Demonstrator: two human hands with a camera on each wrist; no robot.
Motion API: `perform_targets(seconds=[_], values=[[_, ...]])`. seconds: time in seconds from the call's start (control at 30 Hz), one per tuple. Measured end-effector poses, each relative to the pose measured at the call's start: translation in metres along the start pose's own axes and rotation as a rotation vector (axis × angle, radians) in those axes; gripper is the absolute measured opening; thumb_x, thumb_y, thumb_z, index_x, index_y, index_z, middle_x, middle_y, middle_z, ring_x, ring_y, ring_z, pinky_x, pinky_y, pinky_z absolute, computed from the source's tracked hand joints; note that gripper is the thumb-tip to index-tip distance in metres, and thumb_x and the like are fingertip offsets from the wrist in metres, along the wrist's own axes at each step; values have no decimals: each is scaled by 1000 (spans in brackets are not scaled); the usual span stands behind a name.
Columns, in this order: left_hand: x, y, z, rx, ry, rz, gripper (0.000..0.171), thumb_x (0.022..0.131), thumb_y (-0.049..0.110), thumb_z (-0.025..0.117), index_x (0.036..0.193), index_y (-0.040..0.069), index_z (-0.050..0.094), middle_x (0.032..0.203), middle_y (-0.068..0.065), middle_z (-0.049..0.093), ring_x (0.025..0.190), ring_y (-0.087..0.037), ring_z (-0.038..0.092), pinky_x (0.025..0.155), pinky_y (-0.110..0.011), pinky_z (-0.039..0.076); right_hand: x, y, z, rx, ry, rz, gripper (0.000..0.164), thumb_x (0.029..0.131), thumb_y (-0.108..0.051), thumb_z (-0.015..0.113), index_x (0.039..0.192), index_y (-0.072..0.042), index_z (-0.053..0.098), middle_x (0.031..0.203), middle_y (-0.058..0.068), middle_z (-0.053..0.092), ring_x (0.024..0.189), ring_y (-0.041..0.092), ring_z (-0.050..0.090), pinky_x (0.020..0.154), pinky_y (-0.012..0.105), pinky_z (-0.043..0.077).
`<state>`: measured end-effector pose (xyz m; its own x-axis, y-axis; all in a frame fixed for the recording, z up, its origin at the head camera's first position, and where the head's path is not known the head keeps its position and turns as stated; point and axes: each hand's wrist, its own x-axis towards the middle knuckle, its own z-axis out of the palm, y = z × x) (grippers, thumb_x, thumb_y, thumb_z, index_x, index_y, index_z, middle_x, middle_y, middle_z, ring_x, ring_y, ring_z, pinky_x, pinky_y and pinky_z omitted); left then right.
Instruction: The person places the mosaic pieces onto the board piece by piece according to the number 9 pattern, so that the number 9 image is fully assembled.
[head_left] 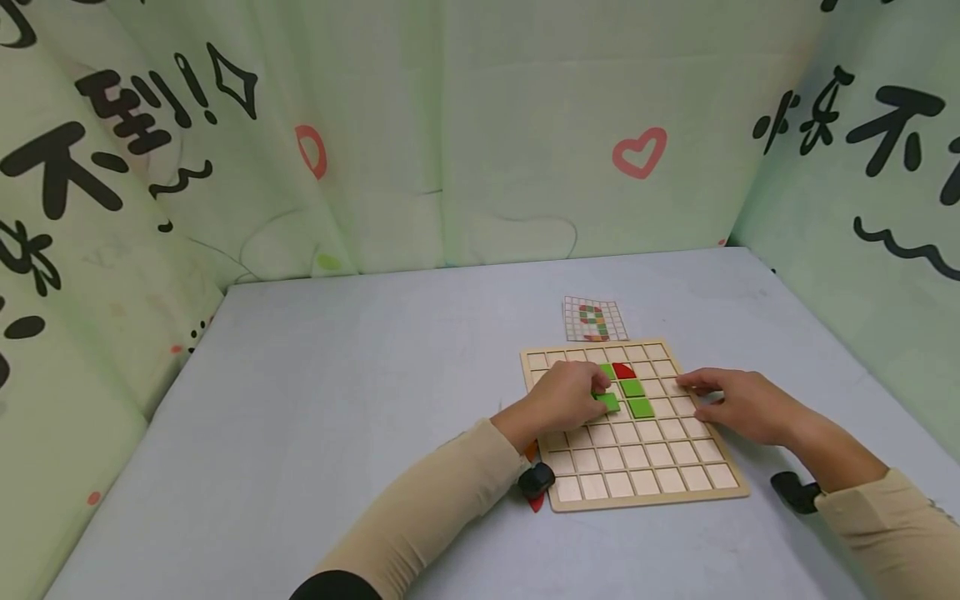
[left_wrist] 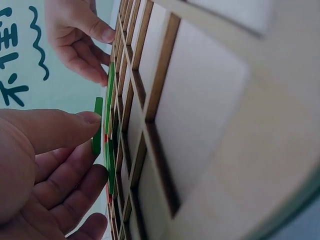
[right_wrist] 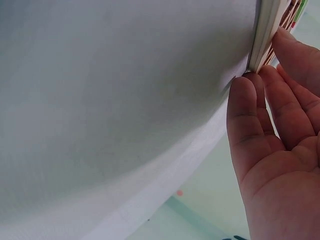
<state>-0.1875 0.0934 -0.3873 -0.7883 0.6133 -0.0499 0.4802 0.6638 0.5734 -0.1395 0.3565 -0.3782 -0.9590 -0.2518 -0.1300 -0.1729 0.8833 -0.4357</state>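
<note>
My left hand (head_left: pixel 566 396) pinches a green square tile (left_wrist: pixel 98 125) between thumb and fingers, over the wooden grid board (head_left: pixel 652 499). In the left wrist view this tile stands a little apart from the board's surface. Next to that hand, a red rounded tile (head_left: pixel 624 371) and several green tiles (head_left: pixel 641 408) lie in the grid's cells. My right hand (head_left: pixel 750 406) rests at the board's right edge, thumb and fingertips spread along it. The right wrist view has its fingers (right_wrist: pixel 245 102) fairly straight against the board's side (right_wrist: pixel 263 37).
Just beyond the board lies a small printed card (head_left: pixel 596 320) with a coloured grid pattern. Orange (head_left: pixel 532 451) and red (head_left: pixel 536 503) pieces peek out by the board's left edge, partly covered by my left wrist. Printed curtains (head_left: pixel 480 150) surround the white table (head_left: pixel 337 375).
</note>
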Motion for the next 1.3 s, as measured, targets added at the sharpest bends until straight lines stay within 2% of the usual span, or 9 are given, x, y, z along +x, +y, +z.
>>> perform_targets(seconds=[0.3,0.67,1.0,1.3], values=[[2,4,3,58,-27,-9,25,93,19,72,118,16,71,101,13,67,90,2,57,76,-11,42,1,1,1,2,-11,20,50,88,-11,71,134,3,58,122,26,62,111,46,59,89,59,47],[3,9,3,111,-51,-15,30,94,22,71,124,18,70,110,14,68,100,2,60,82,-12,43,0,1,1,2,-6,11,49,89,-10,71,134,4,58,122,27,62,111,46,59,89,59,47],[3,11,4,131,-64,-17,31,94,21,70,125,20,70,111,15,68,101,3,59,82,-13,43,1,1,2,5,-13,14,49,89,-10,71,134,4,58,124,27,61,112,47,59,89,60,47],[5,12,5,144,-54,-2,27,93,20,71,120,19,73,105,15,68,92,3,57,79,-14,43,0,1,0,2,-9,3,48,89,-11,70,133,4,58,123,26,62,113,47,58,90,60,47]])
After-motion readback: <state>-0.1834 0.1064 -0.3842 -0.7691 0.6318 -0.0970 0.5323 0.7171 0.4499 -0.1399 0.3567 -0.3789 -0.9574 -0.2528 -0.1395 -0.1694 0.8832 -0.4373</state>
